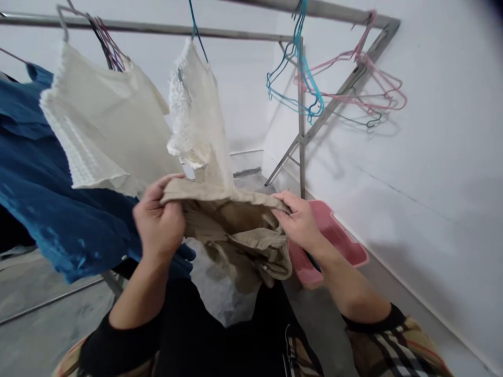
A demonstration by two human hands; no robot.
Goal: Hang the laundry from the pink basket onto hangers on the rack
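Head view looks down over black sleeves and a checked plaid garment at the person's own forearms. Closest in, the left hand has its fingers clenched over the top edge of a crumpled khaki garment, pinching the cloth firmly. The right hand grasps the opposite edge, its fingers closed over the fold. Its thumb is hidden, so how hard that grip is cannot be told. The garment sits between the two hands, held clear of the floor, its lower part bunched and folded in on itself.

The work in hand looks like sorting out this one piece of clothing, and its bunched state calls for the two edges to be drawn apart so the cloth opens.

Just below the right hand lies a pink plastic tray, though it may be a shallow basin from this angle. To the left hangs a deep blue garment, and beyond it a white knit top and a lace-trimmed cream top hang from a metal drying rack. Farther off, blue wire hangers and pink wire hangers dangle from the rack beside a white wall, above a concrete floor.
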